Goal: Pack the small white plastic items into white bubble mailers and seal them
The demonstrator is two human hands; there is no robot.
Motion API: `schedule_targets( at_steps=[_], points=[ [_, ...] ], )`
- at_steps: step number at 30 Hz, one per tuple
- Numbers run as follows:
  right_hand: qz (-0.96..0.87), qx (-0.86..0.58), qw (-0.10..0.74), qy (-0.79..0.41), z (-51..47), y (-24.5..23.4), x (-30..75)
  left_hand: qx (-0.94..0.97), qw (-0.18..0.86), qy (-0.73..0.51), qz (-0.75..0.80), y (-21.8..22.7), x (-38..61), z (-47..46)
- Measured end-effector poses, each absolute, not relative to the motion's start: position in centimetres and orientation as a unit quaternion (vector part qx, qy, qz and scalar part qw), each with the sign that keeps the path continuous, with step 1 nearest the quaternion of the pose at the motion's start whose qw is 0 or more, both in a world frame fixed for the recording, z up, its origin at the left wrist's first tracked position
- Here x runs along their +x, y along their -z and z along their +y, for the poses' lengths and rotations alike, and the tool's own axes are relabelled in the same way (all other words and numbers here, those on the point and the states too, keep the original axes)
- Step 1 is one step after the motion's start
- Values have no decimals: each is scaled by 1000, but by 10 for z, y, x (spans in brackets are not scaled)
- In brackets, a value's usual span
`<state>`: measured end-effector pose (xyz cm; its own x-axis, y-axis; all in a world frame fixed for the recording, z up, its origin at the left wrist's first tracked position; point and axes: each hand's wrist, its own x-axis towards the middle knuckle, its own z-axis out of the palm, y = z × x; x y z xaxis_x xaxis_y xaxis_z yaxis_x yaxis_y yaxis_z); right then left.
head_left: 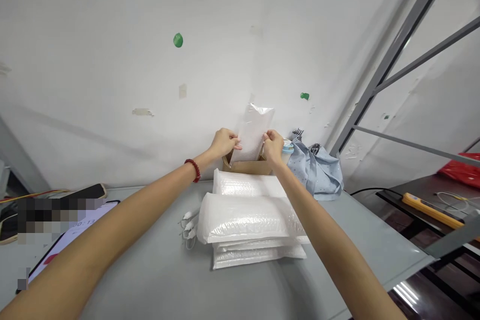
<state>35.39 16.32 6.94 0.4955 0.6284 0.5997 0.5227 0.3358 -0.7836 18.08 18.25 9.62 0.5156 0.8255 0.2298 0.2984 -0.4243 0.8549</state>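
Observation:
My left hand (224, 142) and my right hand (273, 146) each pinch one side of a white bubble mailer (254, 130). It stands upright in a small brown cardboard box (247, 166) at the far edge of the grey table (161, 275), against the white wall. Both hands are closed on the mailer's edges. A red bead bracelet (194, 170) circles my left wrist. A stack of several white bubble mailers (243, 222) lies flat on the table just in front of the box, between my forearms.
White charging cables (188, 227) lie left of the stack. A phone with a lit screen (71, 240) lies at the left. Light blue cloth (317, 170) and a small container (288, 149) sit right of the box. A grey metal shelf frame (393, 55) stands at the right, with a yellow tool (429, 210) on its lower shelf.

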Motion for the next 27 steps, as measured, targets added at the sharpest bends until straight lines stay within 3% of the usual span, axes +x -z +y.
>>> schedule_targets(
  at_steps=[11,27],
  points=[
    [-558,-540,628,-60,154,-73,336,775,324,-407,359,-91,180,183],
    [-591,-507,627,-2,139,-120,327,787,235,-450,351,-133,171,170]
  ],
)
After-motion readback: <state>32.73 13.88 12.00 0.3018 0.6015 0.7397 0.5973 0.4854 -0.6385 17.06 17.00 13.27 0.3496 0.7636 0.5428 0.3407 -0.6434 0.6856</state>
